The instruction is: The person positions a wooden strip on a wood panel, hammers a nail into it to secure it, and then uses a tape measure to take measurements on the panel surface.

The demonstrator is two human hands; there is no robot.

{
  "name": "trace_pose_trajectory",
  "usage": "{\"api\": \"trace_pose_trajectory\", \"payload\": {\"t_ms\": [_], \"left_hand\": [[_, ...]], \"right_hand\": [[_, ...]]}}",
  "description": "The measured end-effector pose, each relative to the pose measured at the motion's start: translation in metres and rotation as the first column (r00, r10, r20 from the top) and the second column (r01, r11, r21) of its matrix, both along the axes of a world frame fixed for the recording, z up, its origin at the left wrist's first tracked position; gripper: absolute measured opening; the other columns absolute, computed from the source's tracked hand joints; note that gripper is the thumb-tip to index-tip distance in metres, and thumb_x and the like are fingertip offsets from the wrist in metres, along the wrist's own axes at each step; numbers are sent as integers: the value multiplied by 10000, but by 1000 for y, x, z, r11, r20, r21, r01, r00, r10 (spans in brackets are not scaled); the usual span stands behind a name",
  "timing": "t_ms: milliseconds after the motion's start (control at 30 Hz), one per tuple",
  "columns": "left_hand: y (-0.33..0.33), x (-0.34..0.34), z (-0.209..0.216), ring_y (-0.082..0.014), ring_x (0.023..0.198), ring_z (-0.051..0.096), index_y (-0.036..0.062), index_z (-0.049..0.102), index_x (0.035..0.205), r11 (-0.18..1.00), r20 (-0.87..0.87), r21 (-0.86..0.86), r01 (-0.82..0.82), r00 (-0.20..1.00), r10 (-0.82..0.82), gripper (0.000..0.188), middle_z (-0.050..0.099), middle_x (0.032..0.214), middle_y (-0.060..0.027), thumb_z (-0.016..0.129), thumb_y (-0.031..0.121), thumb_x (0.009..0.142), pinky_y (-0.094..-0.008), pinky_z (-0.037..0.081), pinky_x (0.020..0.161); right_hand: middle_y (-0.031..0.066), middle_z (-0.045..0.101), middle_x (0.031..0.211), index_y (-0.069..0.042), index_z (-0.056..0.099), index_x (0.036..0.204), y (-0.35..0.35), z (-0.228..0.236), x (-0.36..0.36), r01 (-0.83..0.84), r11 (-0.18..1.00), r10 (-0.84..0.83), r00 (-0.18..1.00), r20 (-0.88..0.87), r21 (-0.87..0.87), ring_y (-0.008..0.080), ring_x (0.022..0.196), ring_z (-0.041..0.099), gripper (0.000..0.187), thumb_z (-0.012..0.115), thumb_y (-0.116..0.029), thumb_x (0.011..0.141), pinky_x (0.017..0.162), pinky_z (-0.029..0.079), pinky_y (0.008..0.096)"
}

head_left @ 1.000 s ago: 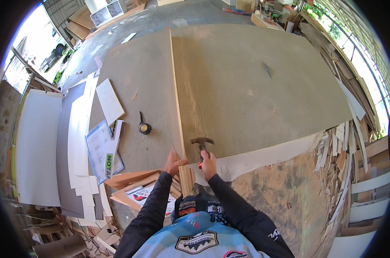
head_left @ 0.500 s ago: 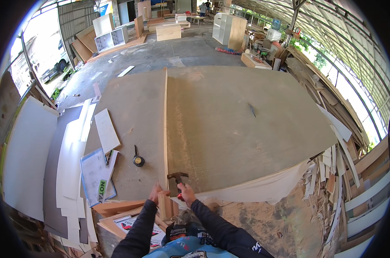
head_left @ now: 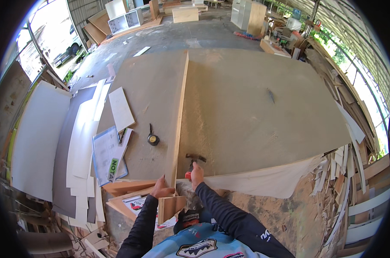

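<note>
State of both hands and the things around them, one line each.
Claw hammer, held
Right hand, closed around the claw hammer
Wooden strip, laid near-to-far across panel
Left hand, at wooden strip's near end, grasp unclear
Round black tool, lying unheld
Document sleeve, partly covered
White rectangular board, lying flat

Claw hammer (head_left: 195, 158): dark head, partly red handle; just right of long, pale wooden strip (head_left: 180, 114) running lengthwise.

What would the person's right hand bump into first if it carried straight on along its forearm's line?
Going that way, the right hand would probably meet the long, narrow, pale wooden strip on its left, though depth is unclear.
</note>
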State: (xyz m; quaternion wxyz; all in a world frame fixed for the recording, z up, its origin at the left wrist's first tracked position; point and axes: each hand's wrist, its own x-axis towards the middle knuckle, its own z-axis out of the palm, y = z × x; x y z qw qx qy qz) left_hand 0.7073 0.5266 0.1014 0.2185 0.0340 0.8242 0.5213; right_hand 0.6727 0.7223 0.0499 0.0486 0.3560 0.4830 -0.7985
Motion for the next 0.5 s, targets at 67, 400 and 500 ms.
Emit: {"api": "trace_pose_trajectory", "payload": {"t_ms": [67,400,500], "left_hand": [[1,11,1,-338,1107,657,-50,479,1418,998,-19,-52,27,999,-28,864,672,1210,-240,805,121,636,-399,501,1003],[-13,60,32,-345,1167,635,-17,423,1489,991,35,-133,-7,999,12,957,648,1256,-262,813,150,632,-412,503,997],[-16,65,24,-345,1154,642,-15,416,1497,997,47,-82,-14,999,18,961,656,1242,-260,812,137,634,-412,505,996]], "right_hand": [[15,555,713,-141,552,937,4,-8,-11,126,992,-126,992,-14,7,147,528,557,312,541,-447,997,424,395,303],[30,531,684,-139,517,933,-20,32,-12,88,982,-71,992,105,-168,157,467,497,313,521,-443,1011,385,347,293],[44,542,696,-124,512,935,-31,37,-14,95,983,-70,985,157,-156,165,466,494,321,513,-435,1014,385,346,308]]}}
